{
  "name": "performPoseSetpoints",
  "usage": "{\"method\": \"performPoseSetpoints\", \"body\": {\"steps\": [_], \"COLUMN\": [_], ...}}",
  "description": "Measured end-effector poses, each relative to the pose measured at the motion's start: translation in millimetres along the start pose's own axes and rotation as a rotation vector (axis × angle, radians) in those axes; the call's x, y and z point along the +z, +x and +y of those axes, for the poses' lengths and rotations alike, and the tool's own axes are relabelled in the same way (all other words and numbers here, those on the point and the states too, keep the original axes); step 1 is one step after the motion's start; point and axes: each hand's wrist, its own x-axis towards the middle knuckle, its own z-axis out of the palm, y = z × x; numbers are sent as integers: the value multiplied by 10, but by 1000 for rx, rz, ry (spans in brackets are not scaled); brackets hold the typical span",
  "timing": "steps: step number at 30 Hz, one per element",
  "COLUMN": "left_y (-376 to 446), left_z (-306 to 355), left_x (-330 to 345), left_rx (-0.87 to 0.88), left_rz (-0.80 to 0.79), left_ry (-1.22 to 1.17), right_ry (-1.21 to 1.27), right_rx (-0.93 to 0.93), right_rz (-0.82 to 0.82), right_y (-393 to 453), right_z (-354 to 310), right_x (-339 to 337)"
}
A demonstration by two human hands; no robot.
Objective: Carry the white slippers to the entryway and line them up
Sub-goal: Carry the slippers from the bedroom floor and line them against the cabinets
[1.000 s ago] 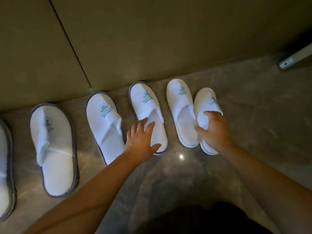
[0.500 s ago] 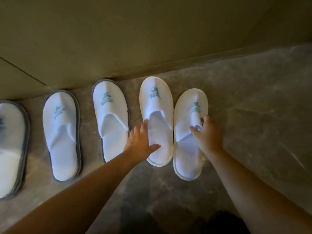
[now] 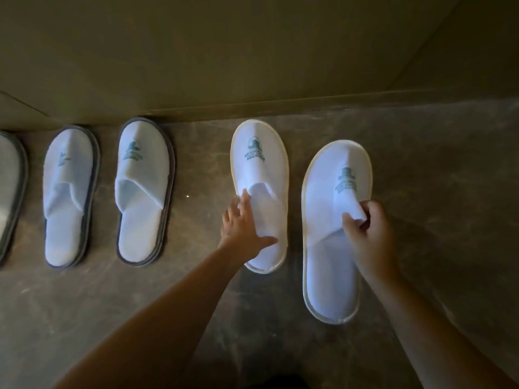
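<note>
Two cream-trimmed white slippers on the floor, toes toward the wall (image 3: 252,51), long axes roughly square to the wall's foot. Near slipper (image 3: 334,226) furthest right in the row, set back from the wall, toe tipped slightly right, heel nearest the camera. Far slipper (image 3: 261,175) just left of it, toe close to the wall's foot, a strip of bare floor (image 3: 421,192) between the pair. Green logo on each upper.

Right hand (image 3: 368,234) pinching the open edge of the near slipper's upper between thumb and curled fingers, fabric pulled up into a peak. Left hand (image 3: 241,226) spread flat, fingers straight, resting along the left edge and insole of the far slipper, thumb lying across the insole toward the heel.

Left along the wall's foot: two grey-trimmed slippers, one (image 3: 143,192) well apart from the cream pair, the next (image 3: 68,197) beside it, both toes toward the wall, same heading, uppers slack and open. Each looks like a stack of soles; count unclear. Part of a further grey-trimmed slipper (image 3: 11,192) cut off at the left edge of view.

No containers visible. Floor dark, stone-patterned; wall plain, olive-toned.
</note>
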Motion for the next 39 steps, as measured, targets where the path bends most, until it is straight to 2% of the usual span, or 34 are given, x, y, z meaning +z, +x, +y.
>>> {"method": "performPoseSetpoints", "body": {"steps": [2, 7, 10, 13, 15, 19, 23, 26, 30, 33, 39], "left_y": [-25, -67, -194, -303, -347, -405, -372, -257, -67, 50, 187], "left_z": [636, 685, 666, 678, 601, 309, 79, -95, -252, -282, -113], "left_x": [53, -137, -203, -222, -263, -264, -257, -299, -334, -307, -225], "left_rx": [52, 109, 165, 45, 14, 0, -78, -143, -184, -225, -205], "left_rz": [26, 122, 146, 120, 92, 61, 173, 225, 236, 257, 174], "left_ry": [-22, -169, -422, -800, -896, -842, -882, -750, -650, -629, -664], "right_ry": [135, 291, 330, 296, 272, 217, 225, -17, -409, -499, -538], "right_rx": [-36, -139, -181, -183, -198, -217, -209, -202, 36, 93, 59], "right_rz": [44, 93, 76, 4, -17, -44, -110, -66, -223, -282, -226], "right_y": [184, 147, 205, 241, 196, 59, -43, -12, 40, 17, 133], "right_z": [114, -148, -280, -343, -432, -645, -691, -434, -30, 152, 299], "right_x": [-513, -429, -333, -214, -86, 232, 418, 451, 530, 618, 513]}}
